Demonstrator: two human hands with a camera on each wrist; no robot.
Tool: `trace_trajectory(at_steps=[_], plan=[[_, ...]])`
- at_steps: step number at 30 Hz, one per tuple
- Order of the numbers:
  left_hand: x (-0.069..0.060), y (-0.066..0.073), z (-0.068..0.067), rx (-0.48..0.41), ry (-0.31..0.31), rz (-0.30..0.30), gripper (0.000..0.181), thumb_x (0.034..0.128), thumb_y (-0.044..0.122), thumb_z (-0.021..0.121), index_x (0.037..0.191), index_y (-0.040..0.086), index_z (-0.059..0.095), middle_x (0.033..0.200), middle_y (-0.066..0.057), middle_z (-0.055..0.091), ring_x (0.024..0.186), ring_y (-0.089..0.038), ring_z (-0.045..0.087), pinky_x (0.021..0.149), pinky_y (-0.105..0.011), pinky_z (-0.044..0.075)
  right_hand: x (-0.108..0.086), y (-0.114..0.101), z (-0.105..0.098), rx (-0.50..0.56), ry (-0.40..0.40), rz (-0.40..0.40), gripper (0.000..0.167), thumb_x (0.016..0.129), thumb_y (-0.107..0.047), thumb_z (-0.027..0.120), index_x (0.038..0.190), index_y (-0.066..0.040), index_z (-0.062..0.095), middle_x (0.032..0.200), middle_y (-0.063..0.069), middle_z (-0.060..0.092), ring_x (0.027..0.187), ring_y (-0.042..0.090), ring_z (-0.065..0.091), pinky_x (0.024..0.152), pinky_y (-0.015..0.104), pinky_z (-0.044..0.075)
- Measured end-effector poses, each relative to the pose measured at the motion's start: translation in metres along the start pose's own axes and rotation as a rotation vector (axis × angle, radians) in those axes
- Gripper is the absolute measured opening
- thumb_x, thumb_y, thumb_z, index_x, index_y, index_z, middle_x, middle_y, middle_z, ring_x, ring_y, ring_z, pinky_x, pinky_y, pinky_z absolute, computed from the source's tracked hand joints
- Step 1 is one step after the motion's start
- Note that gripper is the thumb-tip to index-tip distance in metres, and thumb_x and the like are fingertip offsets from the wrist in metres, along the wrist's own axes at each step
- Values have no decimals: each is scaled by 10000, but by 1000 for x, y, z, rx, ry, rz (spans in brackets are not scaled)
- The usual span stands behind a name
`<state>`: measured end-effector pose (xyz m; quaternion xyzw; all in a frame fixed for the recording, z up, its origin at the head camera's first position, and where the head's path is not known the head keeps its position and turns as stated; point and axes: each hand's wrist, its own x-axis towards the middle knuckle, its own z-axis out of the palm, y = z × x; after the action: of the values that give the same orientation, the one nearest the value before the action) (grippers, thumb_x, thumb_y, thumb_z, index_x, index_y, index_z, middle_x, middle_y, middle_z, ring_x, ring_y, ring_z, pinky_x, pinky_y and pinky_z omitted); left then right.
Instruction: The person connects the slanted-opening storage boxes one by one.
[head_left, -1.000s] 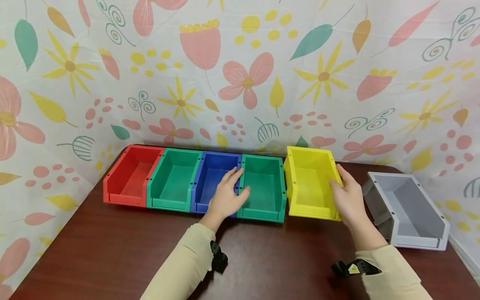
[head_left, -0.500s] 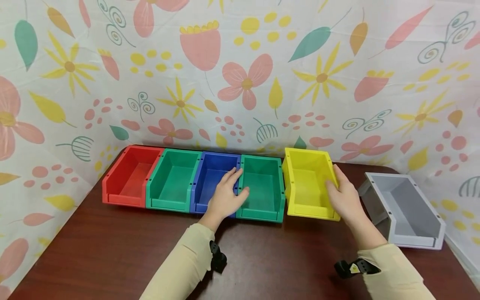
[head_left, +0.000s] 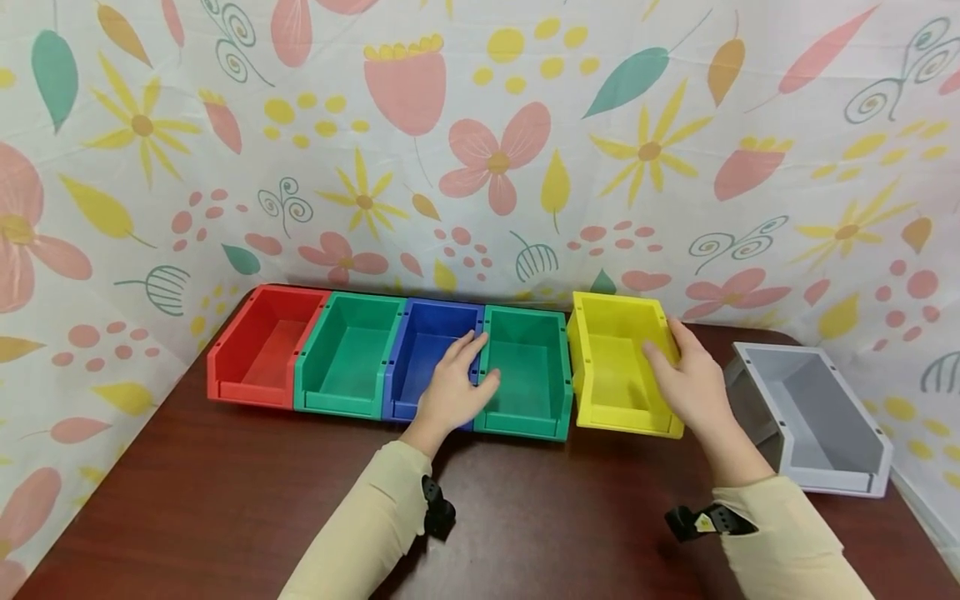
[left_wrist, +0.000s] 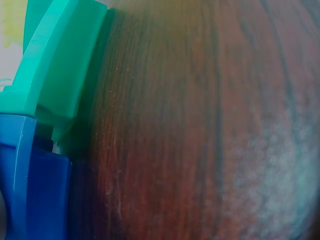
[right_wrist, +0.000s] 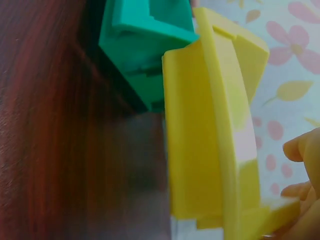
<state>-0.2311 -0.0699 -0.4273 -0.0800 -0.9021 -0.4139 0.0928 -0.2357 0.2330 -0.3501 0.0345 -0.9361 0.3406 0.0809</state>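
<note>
My left hand [head_left: 456, 387] lies over the seam between the blue bin [head_left: 427, 358] and the green bin [head_left: 525, 375] to its right, fingers extended and thumb spread over the green one. My right hand [head_left: 693, 379] is at the right wall of the yellow bin [head_left: 618, 358]. Its fingers lie along the outer side, partly hidden, while the thumb stretches over the bin's inside, apart from the wall. The right wrist view shows the yellow bin [right_wrist: 195, 135] beside the green bin [right_wrist: 145, 55], with my right hand [right_wrist: 305, 185] at the edge.
A red bin [head_left: 266, 350] and another green bin [head_left: 352, 358] continue the row leftward. To the right, a grey bin [head_left: 817, 417] stands angled. The brown table [head_left: 525, 517] reaches back to a flower-patterned cloth [head_left: 480, 150].
My right thumb has lifted off the yellow bin's right wall and spread leftward over its inside. The left hand and the bins keep their places; the view shifts slightly.
</note>
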Motion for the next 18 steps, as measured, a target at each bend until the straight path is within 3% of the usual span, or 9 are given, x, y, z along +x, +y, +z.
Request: trace_trajectory(at_steps=[5,8,10,14,18], plan=[[3,2,-1,1,3,2,592,893,395,518,1455,260,390,1540,-35,307,1360,-317,380,933,-534,468,3,-18,10,-83,96,-262,549,988,-290,448,1420,41,376,1484,273,316,1385,443,261,1097,626,190],[4,3,-1,2,2,-6,587,896,396,507,1454,257,392,1541,-30,302,1357,-311,386,918,-527,479,6,-27,19,-114,79,-375,504,994,-256,447,1386,60,421,1458,278,360,1390,429,266,1120,614,142],[4,4,-1,6,-3,-13,581,901,399,497,1454,258,391,1544,-18,293,1361,-301,382,929,-521,474,8,-30,25,-113,24,-402,504,1001,-266,435,1394,49,416,1459,259,374,1388,416,283,1118,612,154],[2,4,-2,14,-15,-12,562,917,372,484,1454,233,394,1545,-22,281,1361,-292,381,980,-514,442,9,-31,34,-80,-108,-379,515,1015,-300,394,1426,10,387,1489,206,357,1394,379,294,1109,588,215],[3,5,-3,48,-24,17,552,927,334,458,1455,187,393,1541,-61,277,1361,-302,377,1020,-511,407,10,-30,38,-74,-150,-372,502,1021,-302,376,1437,-21,379,1500,174,350,1385,367,319,1090,571,272]])
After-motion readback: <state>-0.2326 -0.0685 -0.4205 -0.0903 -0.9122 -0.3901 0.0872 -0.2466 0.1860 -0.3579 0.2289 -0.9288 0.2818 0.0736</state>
